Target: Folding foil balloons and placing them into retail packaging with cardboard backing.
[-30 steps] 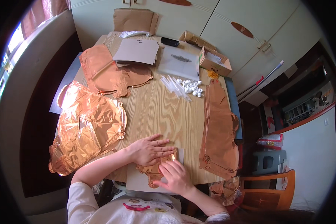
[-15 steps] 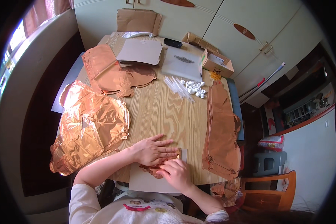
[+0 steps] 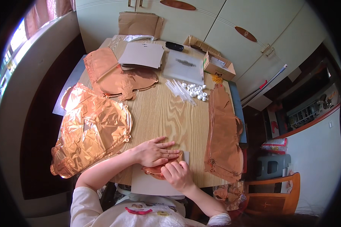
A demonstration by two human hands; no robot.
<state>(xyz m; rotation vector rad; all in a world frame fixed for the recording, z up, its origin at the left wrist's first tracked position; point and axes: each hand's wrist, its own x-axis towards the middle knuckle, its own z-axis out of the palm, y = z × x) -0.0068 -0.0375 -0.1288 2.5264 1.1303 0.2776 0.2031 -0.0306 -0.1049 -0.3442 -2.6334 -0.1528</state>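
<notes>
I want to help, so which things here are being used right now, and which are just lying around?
In use:
- left hand, flat on the folded copper foil balloon
- right hand, pressing the same balloon
- grey card sheet under it

Lying about:
- large crinkled foil balloon
- foil balloon strip
- clear straws
- small white plastic pieces
- open cardboard box

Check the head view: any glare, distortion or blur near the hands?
Head view: strong fisheye bend and a black rim; window light glares off the crumpled foil sheet; left hand and right hand on the small folded foil piece look sharp, evenly lit.
</notes>
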